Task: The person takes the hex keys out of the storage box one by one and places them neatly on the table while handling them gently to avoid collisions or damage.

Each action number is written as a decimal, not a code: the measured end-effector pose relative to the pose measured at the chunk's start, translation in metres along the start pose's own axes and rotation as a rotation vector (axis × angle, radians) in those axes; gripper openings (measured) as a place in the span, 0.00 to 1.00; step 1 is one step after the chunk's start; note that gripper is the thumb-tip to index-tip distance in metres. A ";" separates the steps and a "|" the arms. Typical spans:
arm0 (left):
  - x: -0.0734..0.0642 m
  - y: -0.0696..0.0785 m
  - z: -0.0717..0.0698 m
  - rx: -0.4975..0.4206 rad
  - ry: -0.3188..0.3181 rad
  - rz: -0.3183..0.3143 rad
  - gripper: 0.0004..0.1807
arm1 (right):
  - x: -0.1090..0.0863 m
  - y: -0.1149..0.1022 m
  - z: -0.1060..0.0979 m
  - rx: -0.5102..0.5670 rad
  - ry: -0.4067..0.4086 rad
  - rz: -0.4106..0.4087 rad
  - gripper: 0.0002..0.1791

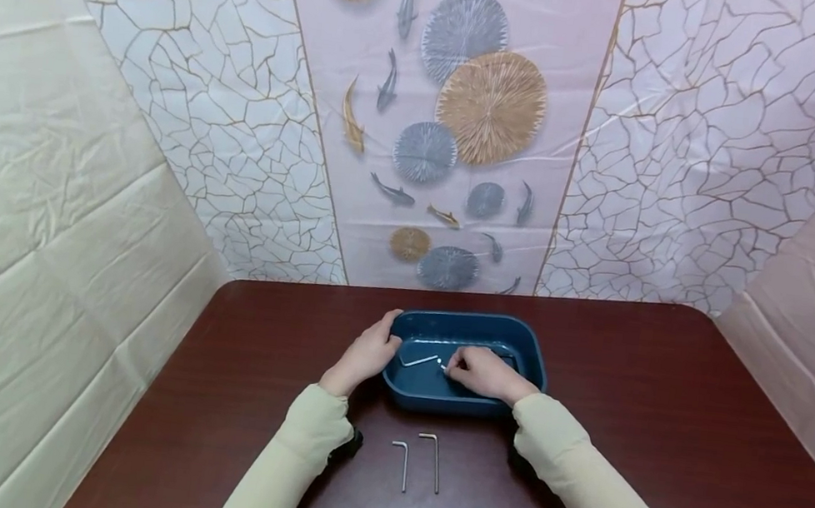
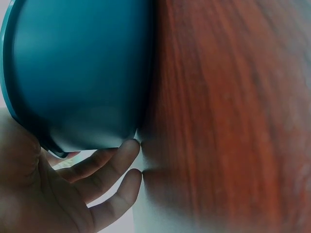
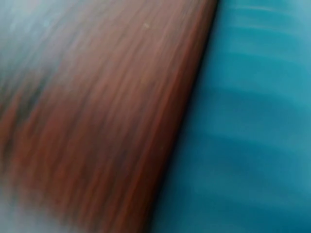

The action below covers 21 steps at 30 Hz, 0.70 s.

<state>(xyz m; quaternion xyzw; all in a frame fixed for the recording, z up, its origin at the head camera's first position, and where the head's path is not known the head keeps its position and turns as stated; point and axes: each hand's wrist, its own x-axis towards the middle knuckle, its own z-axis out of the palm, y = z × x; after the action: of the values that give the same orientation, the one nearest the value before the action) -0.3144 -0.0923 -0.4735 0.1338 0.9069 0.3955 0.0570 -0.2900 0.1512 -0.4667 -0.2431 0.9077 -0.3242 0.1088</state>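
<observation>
A blue, deep rectangular tray (image 1: 461, 407) stands on the table. My left hand (image 1: 370, 350) grips its left end; in the left wrist view that hand (image 2: 73, 189) has its fingers spread along the tray's outer wall (image 2: 82, 73), fingertips low by the tabletop. My right hand (image 1: 485, 372) reaches inside over the front rim, finger and thumb pinching a small silver piece, seemingly a hex key (image 1: 443, 367), mostly hidden by the fingers. Left of it a silver hex key (image 1: 418, 362) lies on the tray floor. The right wrist view is blurred and shows only the tray's side (image 3: 243, 136) and table.
Two L-shaped hex keys, a shorter one (image 1: 405, 470) and a longer one (image 1: 437, 467), lie side by side on the dark red-brown table (image 1: 278, 331) before the tray. A patterned cloth wall (image 1: 450, 209) rises behind the table; pale cloth hangs at both sides.
</observation>
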 end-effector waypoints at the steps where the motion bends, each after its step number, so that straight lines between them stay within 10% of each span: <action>1: 0.000 0.000 0.000 0.000 -0.001 0.004 0.30 | 0.000 -0.001 0.000 0.005 0.018 0.000 0.07; 21: 0.004 -0.002 -0.001 0.014 -0.012 0.002 0.30 | -0.002 -0.002 -0.011 0.152 0.216 0.046 0.16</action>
<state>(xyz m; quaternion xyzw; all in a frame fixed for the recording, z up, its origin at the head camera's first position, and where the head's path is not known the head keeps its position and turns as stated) -0.3193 -0.0930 -0.4742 0.1375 0.9092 0.3882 0.0609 -0.2910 0.1569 -0.4571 -0.1772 0.8923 -0.4136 0.0360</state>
